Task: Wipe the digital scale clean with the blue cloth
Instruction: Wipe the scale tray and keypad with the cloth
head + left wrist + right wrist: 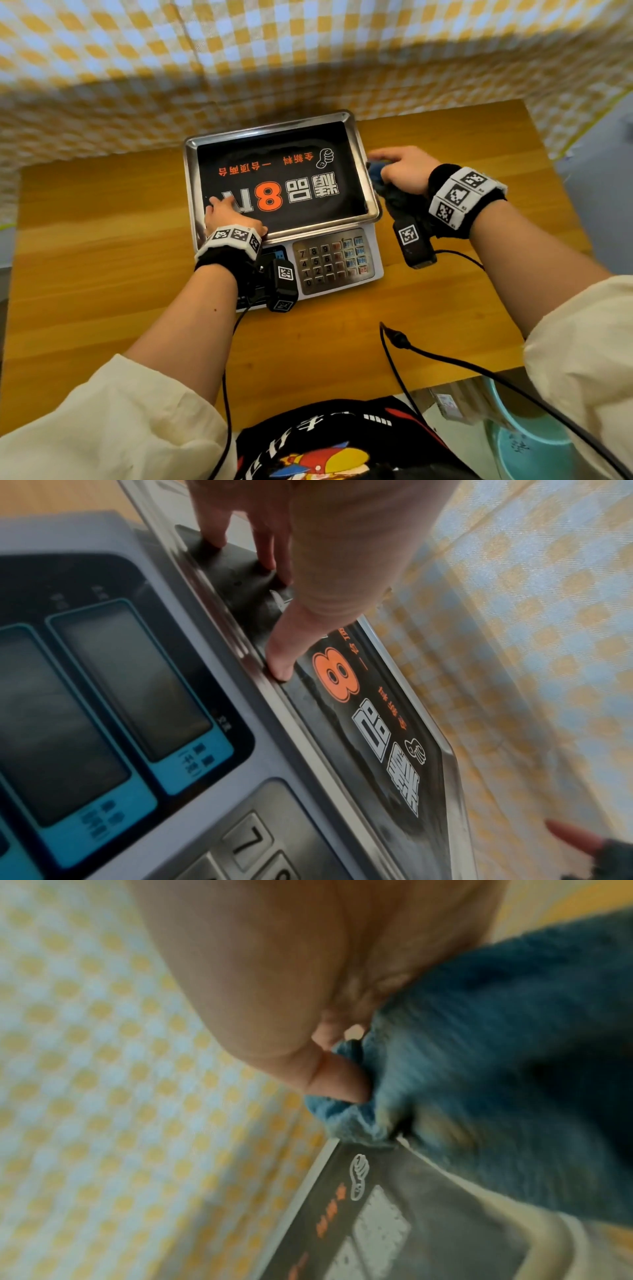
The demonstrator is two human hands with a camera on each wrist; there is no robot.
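Right hand [404,169] fingers bunching blue cloth [378,173] at scale [371,192] edge, left hand [227,217] flat

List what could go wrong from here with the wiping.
1. The left hand presses its fingertips on the scale tray's near left corner; that patch may go unwiped.
2. The right hand bunches the blue cloth at the tray's right rim, so a hard stroke might push the tray sideways.
3. The black cable lies on the table nearby and could snag.
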